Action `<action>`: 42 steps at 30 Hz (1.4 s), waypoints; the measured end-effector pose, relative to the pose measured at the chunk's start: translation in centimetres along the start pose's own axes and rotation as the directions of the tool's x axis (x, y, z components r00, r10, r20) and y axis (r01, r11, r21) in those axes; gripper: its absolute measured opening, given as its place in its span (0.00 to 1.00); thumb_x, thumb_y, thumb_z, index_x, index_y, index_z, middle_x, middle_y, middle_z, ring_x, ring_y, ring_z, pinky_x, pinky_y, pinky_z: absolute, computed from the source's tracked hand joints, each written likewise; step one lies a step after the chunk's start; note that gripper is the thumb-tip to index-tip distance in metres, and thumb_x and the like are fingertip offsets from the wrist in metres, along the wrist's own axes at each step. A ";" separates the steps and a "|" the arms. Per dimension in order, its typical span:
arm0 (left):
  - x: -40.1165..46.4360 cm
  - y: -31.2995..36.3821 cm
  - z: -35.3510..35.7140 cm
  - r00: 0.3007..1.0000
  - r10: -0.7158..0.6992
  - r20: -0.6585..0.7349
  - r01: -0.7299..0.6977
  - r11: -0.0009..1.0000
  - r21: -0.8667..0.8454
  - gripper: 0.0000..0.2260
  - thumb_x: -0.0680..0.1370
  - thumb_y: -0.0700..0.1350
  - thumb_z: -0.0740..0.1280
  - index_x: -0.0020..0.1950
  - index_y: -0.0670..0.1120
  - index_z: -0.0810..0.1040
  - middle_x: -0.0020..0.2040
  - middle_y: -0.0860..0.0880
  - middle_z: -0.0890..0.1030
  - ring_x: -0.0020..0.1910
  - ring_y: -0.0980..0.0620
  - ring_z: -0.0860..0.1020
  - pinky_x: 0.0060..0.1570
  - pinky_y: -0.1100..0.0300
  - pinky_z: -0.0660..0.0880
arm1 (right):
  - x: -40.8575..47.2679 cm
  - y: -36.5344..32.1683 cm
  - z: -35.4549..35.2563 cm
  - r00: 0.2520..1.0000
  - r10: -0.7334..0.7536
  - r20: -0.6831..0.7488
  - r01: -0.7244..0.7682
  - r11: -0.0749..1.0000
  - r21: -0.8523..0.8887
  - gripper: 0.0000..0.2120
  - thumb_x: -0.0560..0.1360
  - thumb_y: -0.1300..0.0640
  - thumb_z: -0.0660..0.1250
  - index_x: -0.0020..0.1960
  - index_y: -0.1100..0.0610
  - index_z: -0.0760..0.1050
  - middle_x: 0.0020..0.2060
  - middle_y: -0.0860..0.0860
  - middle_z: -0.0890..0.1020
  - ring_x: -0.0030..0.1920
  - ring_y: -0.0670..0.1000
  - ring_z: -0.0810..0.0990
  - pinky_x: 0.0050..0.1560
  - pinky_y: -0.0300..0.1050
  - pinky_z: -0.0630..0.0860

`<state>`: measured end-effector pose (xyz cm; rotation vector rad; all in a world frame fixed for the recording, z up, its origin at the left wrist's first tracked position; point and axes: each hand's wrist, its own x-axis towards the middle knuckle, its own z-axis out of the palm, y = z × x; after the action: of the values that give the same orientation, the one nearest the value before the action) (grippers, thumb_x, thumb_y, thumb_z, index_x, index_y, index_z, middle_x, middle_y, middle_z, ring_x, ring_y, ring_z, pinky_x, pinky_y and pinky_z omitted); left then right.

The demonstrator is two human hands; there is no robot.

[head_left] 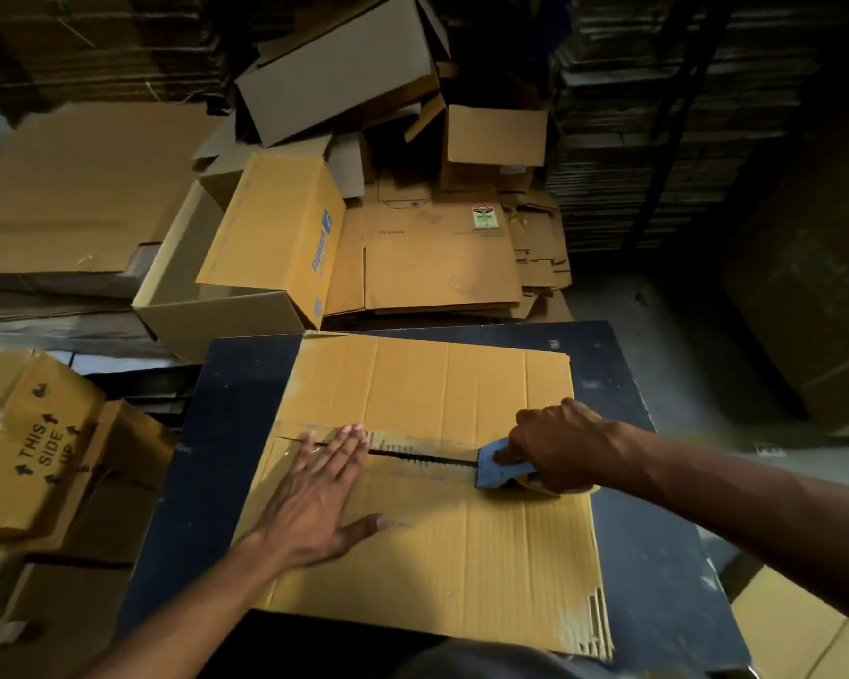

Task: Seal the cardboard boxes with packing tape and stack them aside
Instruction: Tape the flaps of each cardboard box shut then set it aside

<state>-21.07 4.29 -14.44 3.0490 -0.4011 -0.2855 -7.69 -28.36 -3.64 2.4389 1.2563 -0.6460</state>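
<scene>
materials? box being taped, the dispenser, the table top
Box: corrugated cardboard, matte tan; fluting shows at the torn edge. Dispenser in the right hand: probably plastic, smooth blue. Table top: dark, slightly glossy board, possibly laminate; hard to tell.

Packing warehouse or storeroom — dim, tall stacks of flattened corrugated sheets (658, 139) at 1 o'clock, jumble of empty cartons (344, 66) at 12, courier-branded box (275, 237) at 11, "THIS SIDE UP" box (35, 448) at 9 — dark worktable (658, 556) centre.

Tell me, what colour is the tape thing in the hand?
Light blue: the tape dispenser in the right hand, head view.
</scene>
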 end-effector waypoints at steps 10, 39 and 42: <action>4.0 11.3 2.0 0.998 -0.061 0.003 0.060 0.992 -0.115 0.43 0.80 0.75 0.48 0.85 0.46 0.52 0.85 0.48 0.51 0.83 0.48 0.50 0.75 0.30 0.42 | 0.7 0.1 -0.7 0.998 -0.055 -0.012 0.056 0.996 0.073 0.23 0.80 0.45 0.65 0.74 0.43 0.72 0.57 0.51 0.81 0.49 0.54 0.81 0.47 0.50 0.79; 5.0 13.3 1.5 0.995 -0.097 -0.004 0.093 0.973 -0.213 0.52 0.75 0.80 0.51 0.85 0.44 0.45 0.85 0.45 0.44 0.84 0.50 0.41 0.81 0.43 0.41 | 1.1 -1.4 -2.2 0.998 0.015 -0.054 -0.015 1.000 0.003 0.20 0.79 0.47 0.69 0.70 0.48 0.77 0.57 0.52 0.84 0.52 0.57 0.84 0.47 0.51 0.82; 4.7 13.3 2.5 0.989 -0.139 -0.041 0.129 0.973 -0.192 0.52 0.74 0.81 0.50 0.85 0.45 0.50 0.85 0.46 0.48 0.84 0.50 0.45 0.81 0.42 0.48 | 0.6 -0.9 -1.7 0.999 0.020 -0.046 -0.021 1.000 -0.011 0.22 0.78 0.47 0.70 0.71 0.47 0.75 0.58 0.52 0.83 0.53 0.57 0.84 0.49 0.51 0.82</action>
<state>-20.40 -9.81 -16.71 2.8934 -0.1549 -0.2322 -7.73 -26.60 -2.60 2.4680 1.2470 -0.5786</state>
